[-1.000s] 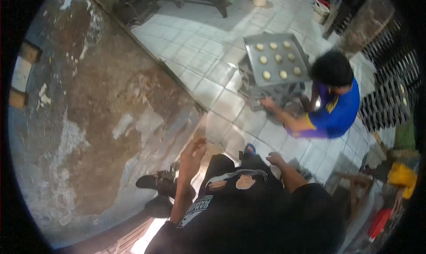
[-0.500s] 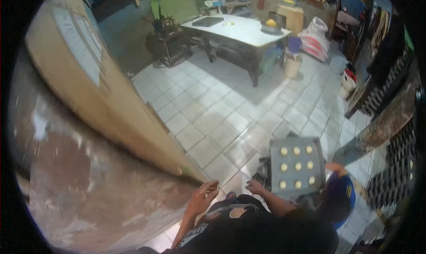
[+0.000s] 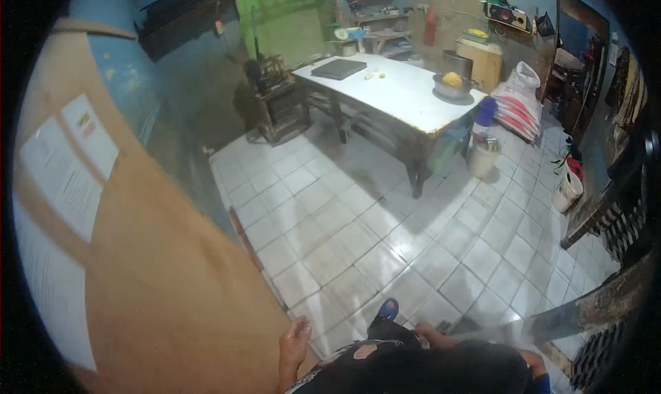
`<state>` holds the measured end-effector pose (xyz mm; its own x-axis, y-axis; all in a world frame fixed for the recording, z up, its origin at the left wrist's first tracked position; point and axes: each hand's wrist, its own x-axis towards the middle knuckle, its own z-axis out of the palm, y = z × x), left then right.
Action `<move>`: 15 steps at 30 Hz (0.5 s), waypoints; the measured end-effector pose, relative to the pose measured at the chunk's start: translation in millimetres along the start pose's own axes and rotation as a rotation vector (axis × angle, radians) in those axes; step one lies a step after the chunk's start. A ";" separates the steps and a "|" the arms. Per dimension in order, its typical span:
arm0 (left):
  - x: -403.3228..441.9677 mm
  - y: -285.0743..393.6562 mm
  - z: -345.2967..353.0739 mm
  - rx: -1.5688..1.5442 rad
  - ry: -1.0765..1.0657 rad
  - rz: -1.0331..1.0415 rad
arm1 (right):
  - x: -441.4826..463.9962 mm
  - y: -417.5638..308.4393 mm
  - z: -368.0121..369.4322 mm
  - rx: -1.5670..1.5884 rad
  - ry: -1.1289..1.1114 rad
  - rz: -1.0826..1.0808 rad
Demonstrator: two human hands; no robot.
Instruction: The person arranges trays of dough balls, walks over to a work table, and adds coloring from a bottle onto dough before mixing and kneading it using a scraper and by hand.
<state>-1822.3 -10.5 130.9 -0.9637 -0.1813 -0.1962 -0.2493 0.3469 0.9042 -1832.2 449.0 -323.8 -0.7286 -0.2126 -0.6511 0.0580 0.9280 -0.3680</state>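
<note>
My left hand (image 3: 296, 337) hangs low beside the brown board, its fingers loosely bent and apart, with nothing seen in it. At the front of my dark-clothed body, my right hand (image 3: 428, 335) hangs with its fingers loosely curled; I see nothing in it, though it is small and somewhat blurred. Neither hand visibly touches an object. Ahead stands a white-topped table (image 3: 385, 103). On it lie a dark flat tray (image 3: 339, 68), a few small pale dough pieces (image 3: 375, 76) and a metal bowl (image 3: 451, 91) heaped with yellow dough (image 3: 452, 80).
A brown board (image 3: 172, 277) with papers rises on my left. Beyond the table's right end are a white bucket (image 3: 484, 158) and a large sack (image 3: 518, 105). A dark rack (image 3: 606, 346) stands at right, near another person's arm (image 3: 533, 361). My shoe (image 3: 388, 309) is on the tiled floor.
The view has moved forward and tilted up, so the table looks nearer. The tray of dough balls at lower right has left the view. Both my hands now appear lower.
</note>
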 end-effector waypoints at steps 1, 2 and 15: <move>42.3 -8.7 16.1 0.032 0.001 0.071 | 24.9 23.7 -15.8 -0.190 -0.213 -0.050; 78.5 11.7 35.4 0.043 -0.018 0.069 | 39.1 33.9 -53.0 -0.179 -0.182 -0.089; 463.3 213.6 336.9 0.042 -0.545 0.267 | 90.2 119.7 -436.0 0.776 0.554 0.401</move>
<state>-2354.3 289.6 105.3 -0.9012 0.4102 -0.1402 0.0154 0.3537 0.9352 -2188.6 674.3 -137.2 -0.7593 0.4213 -0.4959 0.6468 0.4051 -0.6461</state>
